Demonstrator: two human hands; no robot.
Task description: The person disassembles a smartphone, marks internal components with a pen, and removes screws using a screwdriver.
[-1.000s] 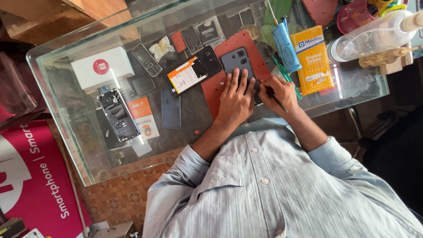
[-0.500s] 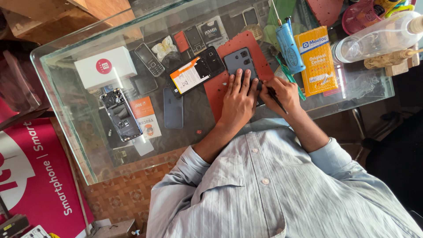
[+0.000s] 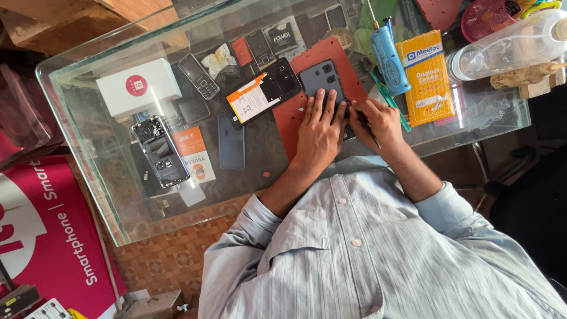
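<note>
Nearest, the left hand (image 3: 319, 131) lies flat with fingers spread, pressing down on the grey phone (image 3: 322, 77) (its back faces up). The right hand (image 3: 383, 121) has a closed grip on a thin dark tool (image 3: 369, 130) at the phone's edge. The phone rests on a red mat (image 3: 288, 118) on the glass tabletop (image 3: 266, 183). I think the back is being pried open. Next needs a gentle, steady push. Farther off lies a yellow packet (image 3: 426, 77).
</note>
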